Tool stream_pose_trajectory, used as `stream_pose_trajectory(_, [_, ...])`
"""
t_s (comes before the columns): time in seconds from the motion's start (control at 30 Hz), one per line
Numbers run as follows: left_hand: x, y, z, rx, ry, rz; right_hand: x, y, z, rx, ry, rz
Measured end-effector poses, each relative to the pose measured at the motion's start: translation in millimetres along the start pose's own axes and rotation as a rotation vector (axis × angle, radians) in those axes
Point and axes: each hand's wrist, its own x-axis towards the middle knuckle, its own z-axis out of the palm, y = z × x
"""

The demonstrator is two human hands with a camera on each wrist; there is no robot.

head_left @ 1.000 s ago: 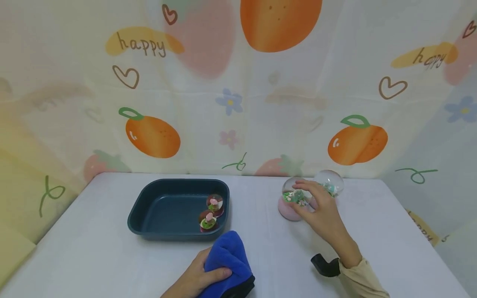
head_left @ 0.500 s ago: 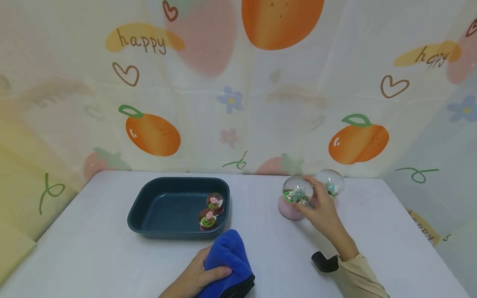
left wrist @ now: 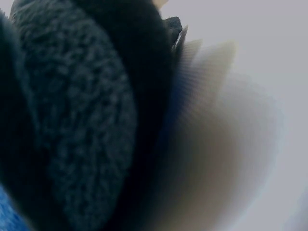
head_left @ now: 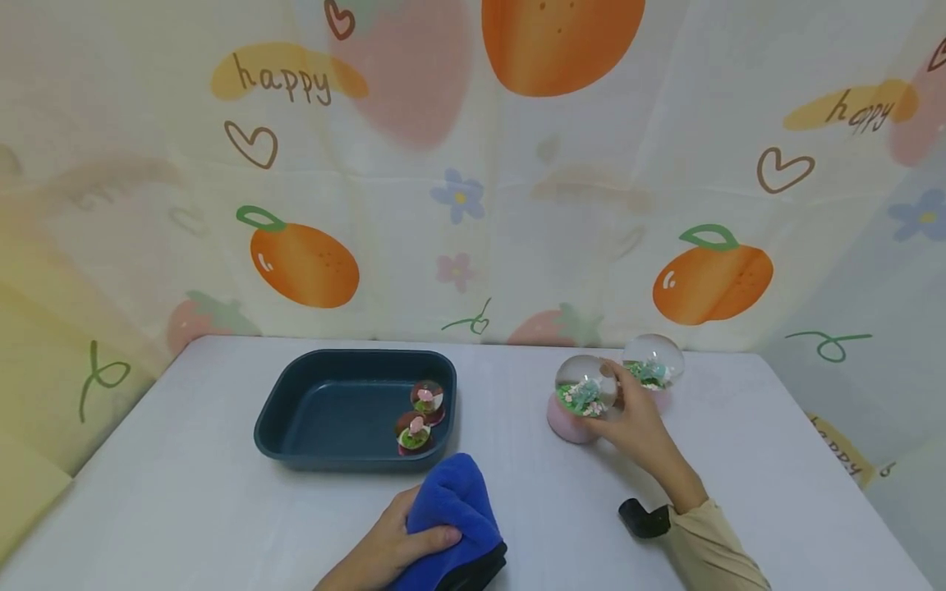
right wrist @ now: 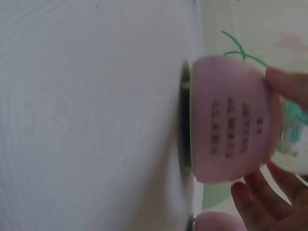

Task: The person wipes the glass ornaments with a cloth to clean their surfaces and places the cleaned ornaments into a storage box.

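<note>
My right hand (head_left: pixel 645 431) grips a snow globe (head_left: pixel 569 420) with a clear dome, green and white figures inside and a pink base. Thumb and fingers lie on opposite sides of it in the right wrist view, where lettering shows on the pink base (right wrist: pixel 231 120). That base stands close over the white tabletop, with a dark shadow beneath. At the front, my left hand (head_left: pixel 388 542) holds a folded blue towel (head_left: pixel 452 509) with a black edge. Dark fuzzy cloth (left wrist: pixel 86 115) fills much of the left wrist view, blurred.
Just right of the held globe stands a second snow globe (head_left: pixel 654 361). A dark teal tray (head_left: pixel 318 466) sits at left, with two small globes, one behind (head_left: pixel 427 398) and one in front (head_left: pixel 414 433), at its right end. A printed curtain (head_left: pixel 473 230) hangs behind the table.
The right hand's fingers have closed in round the snow globe, which has shifted slightly left and tilted. The left hand keeps the towel in place.
</note>
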Motion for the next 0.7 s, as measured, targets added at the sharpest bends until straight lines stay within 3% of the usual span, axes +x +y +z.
stream_pose_trajectory(0.23, [0.6, -0.8, -0.5, 0.015, 0.009, 0.013, -2, 1, 4, 0.099, -0.173, 0.019])
stream_pose_trajectory(0.37, [1.4, -1.1, -0.6, 0.018, 0.006, 0.004, -3, 6, 7, 0.146, -0.247, -0.013])
stream_pose_trajectory(0.53, [1.3, 0.5, -0.1, 0.017, 0.0, -0.019, -6, 10, 10, 0.129, -0.248, -0.03])
stream_pose_trajectory(0.7, [0.2, 1.9, 0.1, 0.006, 0.004, -0.051, -5, 9, 14, 0.074, -0.195, -0.029])
